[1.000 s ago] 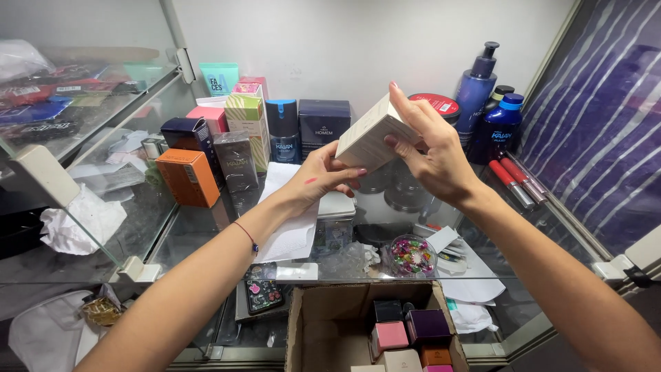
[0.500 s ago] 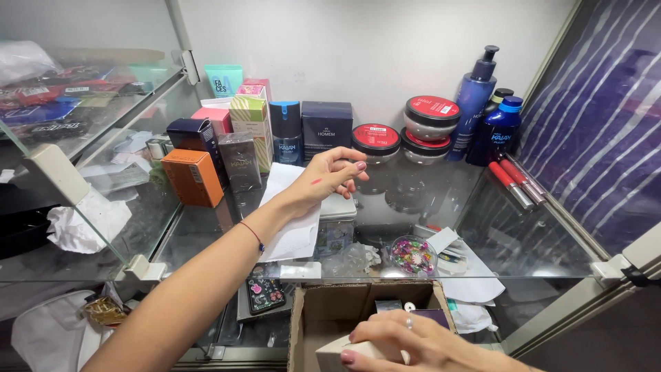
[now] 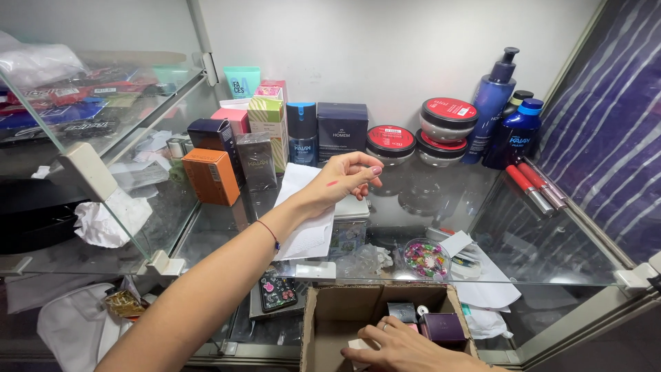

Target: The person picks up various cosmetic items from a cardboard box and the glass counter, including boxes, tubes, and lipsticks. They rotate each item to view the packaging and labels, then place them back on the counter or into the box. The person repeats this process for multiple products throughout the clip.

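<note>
Laid flat on a small white box [image 3: 361, 344] in the cardboard carton [image 3: 323, 324] at bottom centre, the right hand [image 3: 399, 348] is seen; closure cannot be told. Nothing is held by the left hand [image 3: 341, 180], loosely curled mid-frame. Light, crushable card is judged; its sides are best gripped.

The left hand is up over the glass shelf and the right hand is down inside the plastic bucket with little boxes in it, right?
Not quite. The head view shows the right hand down inside a brown cardboard box, not a plastic bucket. The rest holds: little boxes sit in it, and the left hand is up over the glass shelf.
</note>
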